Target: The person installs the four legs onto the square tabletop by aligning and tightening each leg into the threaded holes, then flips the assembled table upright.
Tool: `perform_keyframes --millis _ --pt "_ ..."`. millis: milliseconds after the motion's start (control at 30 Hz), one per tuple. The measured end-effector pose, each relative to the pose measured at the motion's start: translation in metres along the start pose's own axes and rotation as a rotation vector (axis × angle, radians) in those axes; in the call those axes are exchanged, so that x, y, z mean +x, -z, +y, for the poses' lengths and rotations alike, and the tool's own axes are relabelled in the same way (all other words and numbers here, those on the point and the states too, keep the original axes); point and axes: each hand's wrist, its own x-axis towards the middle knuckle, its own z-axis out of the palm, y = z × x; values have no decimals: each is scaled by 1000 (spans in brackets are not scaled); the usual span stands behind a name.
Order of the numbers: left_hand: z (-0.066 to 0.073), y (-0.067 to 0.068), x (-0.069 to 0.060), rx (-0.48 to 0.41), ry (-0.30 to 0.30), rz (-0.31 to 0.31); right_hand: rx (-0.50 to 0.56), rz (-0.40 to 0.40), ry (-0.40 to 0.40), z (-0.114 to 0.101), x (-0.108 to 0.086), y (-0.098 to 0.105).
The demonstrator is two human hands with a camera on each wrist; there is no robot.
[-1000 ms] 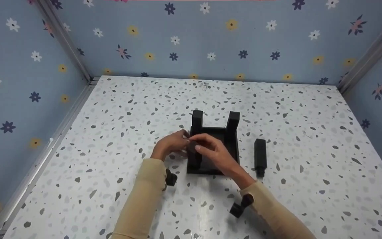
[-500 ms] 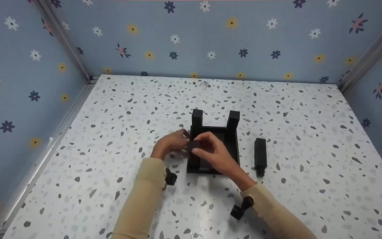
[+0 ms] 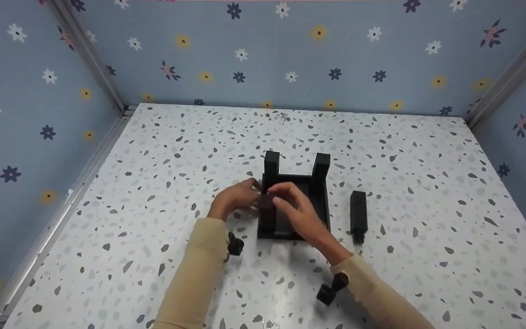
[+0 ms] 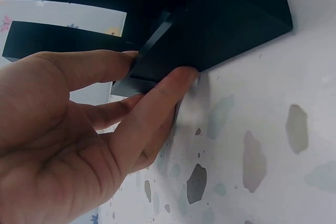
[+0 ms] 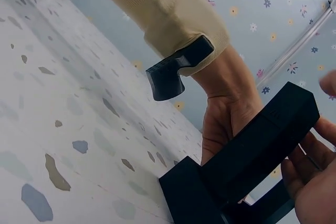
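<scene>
A small black stool-like frame [image 3: 292, 235] lies upside down on the speckled table, its shallow hollow side facing up. Two square legs, left [image 3: 271, 162] and right [image 3: 322, 164], rise from its far corners. A third leg [image 5: 265, 140] stands at the near left corner. My left hand [image 4: 84, 119] pinches the frame's left side wall, thumb over the rim and fingers against the outer face. Curled around the top of the near left leg are the fingers of my right hand [image 3: 297, 210]. Its fingertips are partly hidden behind the leg.
To the right of the frame, a loose black leg [image 3: 358, 214] lies with its narrow peg end toward me. Flower-patterned panels [image 3: 290, 55] close in the table at the back and sides. Black camera mounts [image 3: 331, 290] protrude from both sleeves.
My right hand's fingers and thumb have shifted around the near left leg, which has turned and now stands straighter. The left hand and the frame have stayed in place.
</scene>
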Motion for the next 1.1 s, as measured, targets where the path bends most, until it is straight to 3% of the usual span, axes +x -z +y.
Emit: perform_keyframes --millis 167,567,833,1100 --pt "0 -1 1 -29 -34 -12 66 -19 -42 0 1 1" --pt "-1 -3 3 -80 -61 6 85 -124 -107 -3 2 4" --pt "-1 -2 4 -70 -39 -4 81 -95 -72 -3 0 3" --pt "-1 -1 4 -119 -65 -15 51 -57 -72 -3 -1 4"
